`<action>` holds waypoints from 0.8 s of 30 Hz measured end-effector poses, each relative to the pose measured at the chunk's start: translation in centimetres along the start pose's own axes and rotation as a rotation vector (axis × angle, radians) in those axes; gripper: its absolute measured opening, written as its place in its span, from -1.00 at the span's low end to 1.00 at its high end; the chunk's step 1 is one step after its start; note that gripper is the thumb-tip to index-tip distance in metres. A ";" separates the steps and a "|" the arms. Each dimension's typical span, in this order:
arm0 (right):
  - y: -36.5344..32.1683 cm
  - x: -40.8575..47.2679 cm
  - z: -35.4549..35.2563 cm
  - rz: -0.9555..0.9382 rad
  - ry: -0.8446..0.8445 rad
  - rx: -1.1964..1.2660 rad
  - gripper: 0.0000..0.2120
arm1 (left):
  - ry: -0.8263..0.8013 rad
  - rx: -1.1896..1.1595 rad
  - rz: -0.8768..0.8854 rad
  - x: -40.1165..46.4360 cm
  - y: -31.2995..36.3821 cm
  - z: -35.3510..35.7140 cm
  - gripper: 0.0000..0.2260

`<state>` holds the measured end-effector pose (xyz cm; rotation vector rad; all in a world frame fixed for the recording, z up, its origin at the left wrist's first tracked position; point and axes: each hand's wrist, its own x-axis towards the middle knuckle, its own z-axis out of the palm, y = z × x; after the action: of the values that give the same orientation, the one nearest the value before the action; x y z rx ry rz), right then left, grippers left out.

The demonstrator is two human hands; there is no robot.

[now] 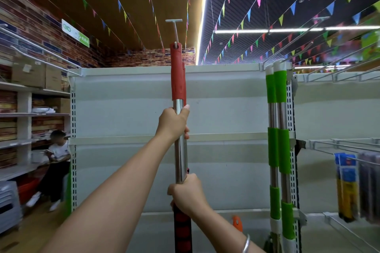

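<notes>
- Head view: a pole stands upright before a white shelf wall; its tube is smooth shiny metal and its top sleeve is red plastic.
- The left hand has its fingers curled round the tube, just under the sleeve.
- The right hand grips lower.
- Two green-sleeved poles hang at the right.

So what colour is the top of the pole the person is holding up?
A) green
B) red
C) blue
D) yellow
B: the pole gripped by the left hand and the right hand has a red top; the green poles hang apart at the right.
</notes>
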<state>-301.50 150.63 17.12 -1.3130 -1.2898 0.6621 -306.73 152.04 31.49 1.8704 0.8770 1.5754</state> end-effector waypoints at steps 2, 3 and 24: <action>0.4 0.2 0.1 0.011 0.009 0.017 -0.78 | -0.004 0.010 -0.010 0.2 -0.6 0.2 -0.76; 0.6 0.3 0.2 0.012 0.010 0.025 -0.78 | -0.006 0.010 -0.011 0.3 -0.8 0.3 -0.75; 1.7 6.2 0.9 0.001 0.070 -0.178 -0.81 | -0.159 0.134 -0.246 0.4 -9.6 1.4 -0.65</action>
<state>-300.26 157.04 17.16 -1.4683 -1.3140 0.5069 -306.65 158.55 24.27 1.8666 1.1155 1.2295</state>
